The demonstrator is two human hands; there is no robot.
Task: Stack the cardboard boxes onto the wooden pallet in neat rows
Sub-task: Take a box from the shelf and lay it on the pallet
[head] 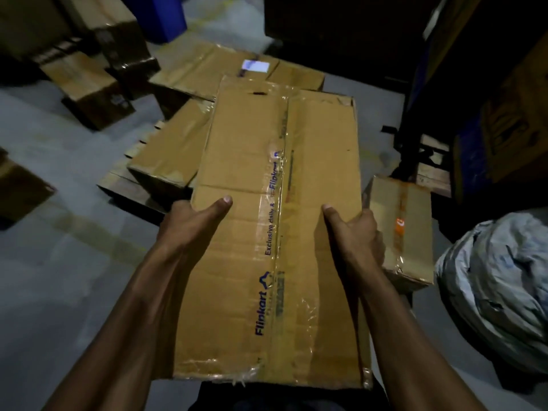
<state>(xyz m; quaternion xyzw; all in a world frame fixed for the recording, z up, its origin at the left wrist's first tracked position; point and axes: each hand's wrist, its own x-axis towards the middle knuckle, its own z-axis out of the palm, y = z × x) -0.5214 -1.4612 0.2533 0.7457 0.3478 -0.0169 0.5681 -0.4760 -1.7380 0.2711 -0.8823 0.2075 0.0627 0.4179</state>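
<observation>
Left hand (189, 221) gripping Flipkart box (275, 232) edge, thumb on top | right hand (355, 235) mirroring | box hovering over wooden pallet (124, 179)

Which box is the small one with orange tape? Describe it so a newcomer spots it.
Start at the long Flipkart-taped box held in both hands at the centre. Just beyond the right hand, on the floor, sits a smaller box. Only it has an orange tape strip along its top.
</observation>
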